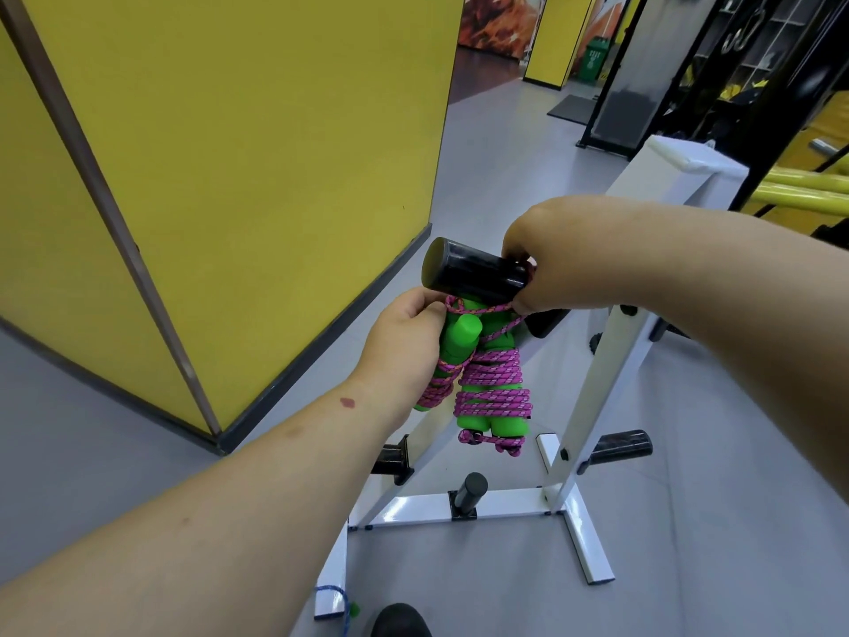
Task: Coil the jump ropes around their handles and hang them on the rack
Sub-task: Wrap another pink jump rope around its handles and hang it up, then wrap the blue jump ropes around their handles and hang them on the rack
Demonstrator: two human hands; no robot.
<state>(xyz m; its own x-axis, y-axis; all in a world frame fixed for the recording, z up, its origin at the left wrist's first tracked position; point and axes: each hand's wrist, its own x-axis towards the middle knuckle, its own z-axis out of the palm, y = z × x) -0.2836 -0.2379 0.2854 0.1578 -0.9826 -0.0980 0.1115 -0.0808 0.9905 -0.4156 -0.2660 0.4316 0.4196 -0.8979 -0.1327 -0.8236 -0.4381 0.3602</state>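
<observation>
A jump rope with green handles [464, 347] and pink cord [494, 388] wound round them hangs just below a black peg [473, 271] at the top of a white rack [592, 383]. My left hand [404, 335] grips the upper end of the green handles. My right hand [556, 264] pinches a loop of the pink cord at the inner end of the peg, next to the rack's upright. A knotted end of cord dangles under the bundle. Another rope, blue with a bit of green [340, 599], lies on the floor by the rack's foot.
The rack has more black pegs low down [473, 489] [620, 445] [390, 457]. A yellow wall [229, 154] stands close on the left. Grey floor surrounds the rack. My shoe [399, 620] is at the bottom edge. Gym equipment and yellow bars [804, 190] are at right.
</observation>
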